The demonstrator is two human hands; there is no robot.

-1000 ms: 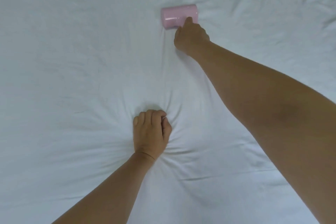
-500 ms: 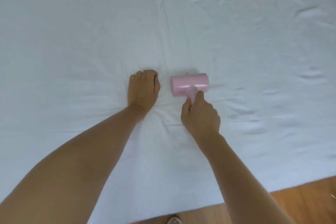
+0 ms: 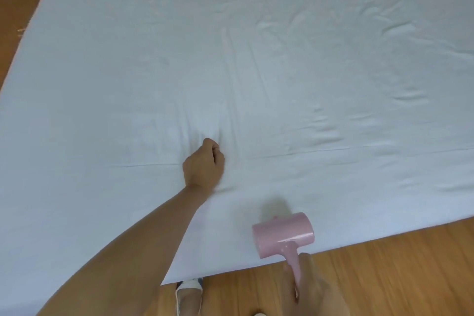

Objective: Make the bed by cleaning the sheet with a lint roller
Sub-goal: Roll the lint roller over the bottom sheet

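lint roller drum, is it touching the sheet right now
Cannot tell. In the head view the lint roller drum overlaps the near edge of the sheet and casts a blurred shadow beyond it, hinting at a lift, but no clear gap or contact shows.

Lint roller (image 3: 283,235) pink; sheet (image 3: 154,72) plain white; floor (image 3: 397,272) brown wood grain.
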